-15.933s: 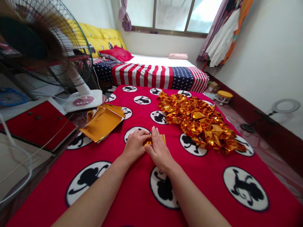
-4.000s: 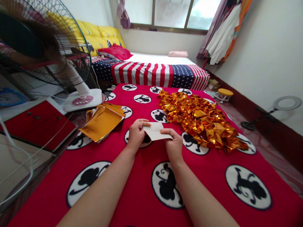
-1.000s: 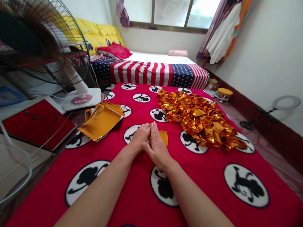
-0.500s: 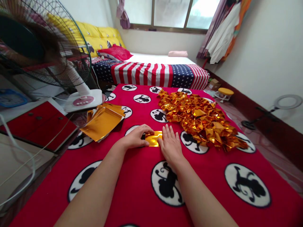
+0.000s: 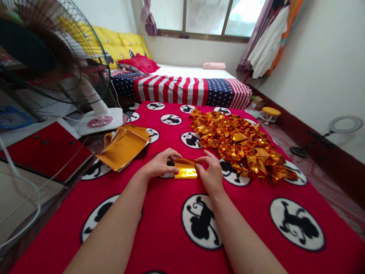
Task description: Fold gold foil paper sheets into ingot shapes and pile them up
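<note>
A folded strip of gold foil paper [image 5: 186, 169] lies on the red patterned cloth [image 5: 165, 213], between my two hands. My left hand [image 5: 164, 164] grips its left end, thumb on the near side and fingers at the far edge. At the right end, my right hand [image 5: 210, 173] pinches the paper between thumb and fingertips. The strip's upper flap stands slightly raised along the far edge. To the left is a stack of flat gold foil sheets [image 5: 125, 146]. A heap of folded gold foil pieces [image 5: 239, 140] spreads over the cloth on the right.
An electric fan [image 5: 99, 118] stands at the left, beside a red panel [image 5: 45, 152] and a white cable. Beyond the cloth is a bed [image 5: 182, 89] with a striped and starred cover. A yellow stool [image 5: 270, 111] and a ring light [image 5: 345, 125] are at the right.
My right hand has gone from lying flat over the strip's right part to pinching its end. The far edge of the strip has lifted a little. My left hand stays at the left end.
</note>
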A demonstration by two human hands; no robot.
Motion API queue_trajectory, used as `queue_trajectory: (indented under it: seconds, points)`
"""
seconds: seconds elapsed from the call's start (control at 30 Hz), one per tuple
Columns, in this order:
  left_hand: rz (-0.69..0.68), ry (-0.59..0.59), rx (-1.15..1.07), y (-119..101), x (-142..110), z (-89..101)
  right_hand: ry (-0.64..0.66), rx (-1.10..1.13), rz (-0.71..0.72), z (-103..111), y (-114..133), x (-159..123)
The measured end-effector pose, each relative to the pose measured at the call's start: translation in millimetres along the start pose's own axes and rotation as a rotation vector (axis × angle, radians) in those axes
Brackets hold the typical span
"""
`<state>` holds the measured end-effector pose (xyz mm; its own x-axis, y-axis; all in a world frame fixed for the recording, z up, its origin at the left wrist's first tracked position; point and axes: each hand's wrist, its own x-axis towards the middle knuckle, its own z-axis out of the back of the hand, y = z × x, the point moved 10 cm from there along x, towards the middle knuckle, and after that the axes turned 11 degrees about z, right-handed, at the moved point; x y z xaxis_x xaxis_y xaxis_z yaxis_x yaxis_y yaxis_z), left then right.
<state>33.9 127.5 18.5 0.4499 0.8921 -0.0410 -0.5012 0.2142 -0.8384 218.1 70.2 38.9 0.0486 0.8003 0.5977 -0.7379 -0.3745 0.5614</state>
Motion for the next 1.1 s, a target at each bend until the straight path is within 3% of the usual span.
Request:
queue_trajectory:
  seconds: [0.13, 0.27, 0.47, 0.53, 0.73, 0.9, 1.1]
  points:
    - [-0.025, 0.014, -0.095, -3, -1, 3.2, -0.204, 0.19, 0.057, 17, 13, 1]
    - [0.002, -0.066, -0.146, 0, 0, 8.2, -0.296, 0.319, 0.044, 24, 18, -1]
    - [-0.141, -0.451, -0.211, -12, -11, 33.4, -0.264, 0.432, 0.093, 24, 26, 1]
    - [-0.178, -0.514, -0.216, -16, -15, 37.4, -0.213, 0.464, 0.093, 18, 24, 3]
    - [-0.159, -0.45, 0.003, -19, -14, 29.2, 0.037, 0.405, 0.068, -12, 13, 2]
    - [-0.302, -0.443, 0.284, -40, -24, 22.9, 0.117, 0.391, -0.002, -20, 3, 0]
    - [-0.354, -0.273, 0.225, -48, -23, 5.7, 0.195, 0.402, -0.044, -26, -1, -3]
